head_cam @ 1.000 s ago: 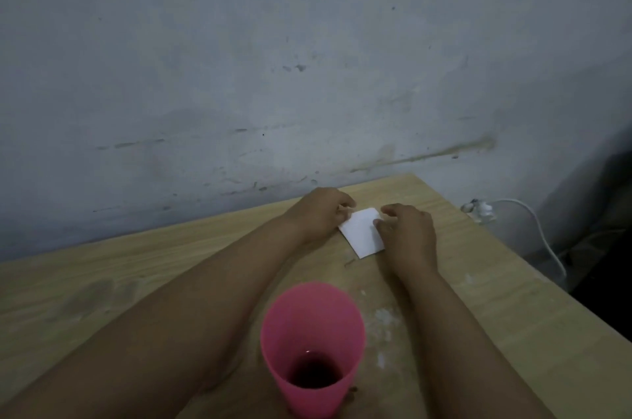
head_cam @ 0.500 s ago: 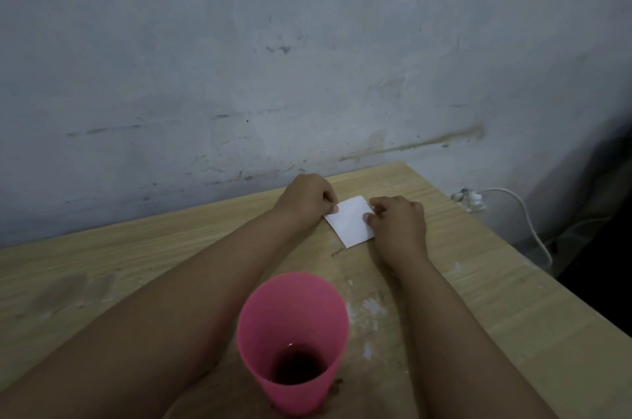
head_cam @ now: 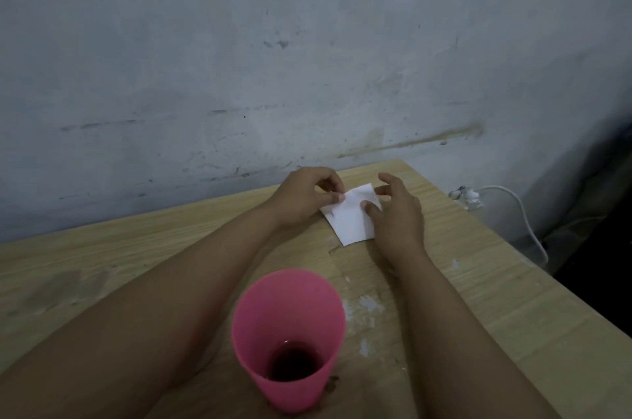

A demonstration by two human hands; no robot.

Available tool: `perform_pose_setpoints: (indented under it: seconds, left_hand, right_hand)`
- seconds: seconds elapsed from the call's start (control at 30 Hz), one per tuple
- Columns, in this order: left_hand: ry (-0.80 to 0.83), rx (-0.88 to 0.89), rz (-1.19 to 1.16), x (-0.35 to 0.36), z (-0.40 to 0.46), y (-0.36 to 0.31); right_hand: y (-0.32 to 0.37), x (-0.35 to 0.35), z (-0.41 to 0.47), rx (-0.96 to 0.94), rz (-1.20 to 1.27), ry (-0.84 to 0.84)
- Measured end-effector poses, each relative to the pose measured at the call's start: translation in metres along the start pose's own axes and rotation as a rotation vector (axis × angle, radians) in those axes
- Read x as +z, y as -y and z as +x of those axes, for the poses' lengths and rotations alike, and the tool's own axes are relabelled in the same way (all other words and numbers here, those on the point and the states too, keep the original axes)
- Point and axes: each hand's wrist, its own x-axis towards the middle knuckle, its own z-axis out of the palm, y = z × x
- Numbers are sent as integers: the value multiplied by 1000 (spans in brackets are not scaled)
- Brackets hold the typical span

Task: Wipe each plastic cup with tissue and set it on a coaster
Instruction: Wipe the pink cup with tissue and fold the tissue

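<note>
Pink plastic cup (head_cam: pixel 289 340): stands upright and open-topped on the table's near side, between your forearms, untouched.
White folded tissue (head_cam: pixel 352 218): lies flat near the far edge of the light wooden table (head_cam: pixel 496 299).
Your left hand (head_cam: pixel 304 199): curled fingers pinch the tissue's left edge.
Your right hand (head_cam: pixel 398 213): fingers loosely spread, thumb resting on the tissue's right side.
White cable (head_cam: pixel 519 213): hangs beyond the table's right edge.

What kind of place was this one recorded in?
Probably a plain room at home or in a workshop: a wooden table against a stained, scuffed wall, with a white cable trailing beside it.
</note>
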Motion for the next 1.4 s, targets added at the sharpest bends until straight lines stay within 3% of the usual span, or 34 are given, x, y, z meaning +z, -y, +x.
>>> perform_pose_setpoints:
  seconds: [0.4, 0.63, 0.83, 1.07, 1.4]
  left_hand:
    - [73, -157, -213, -4, -2, -8]
    - [-3, -165, -362, -9, -5, -10]
    - [-11, -121, -356, -34, -16, -30]
    - [-20, -82, -357, -78, -40, -74]
    - [-98, -73, -366, -110, -105, -140]
  right_hand:
    - [9, -3, -5, 5, 237, -80]
    - [17, -5, -9, -37, 348, -32]
    - [31, -17, -12, 6, 453, 30]
    - [84, -45, -26, -41, 562, 226]
    - [159, -94, -78, -98, 545, 222]
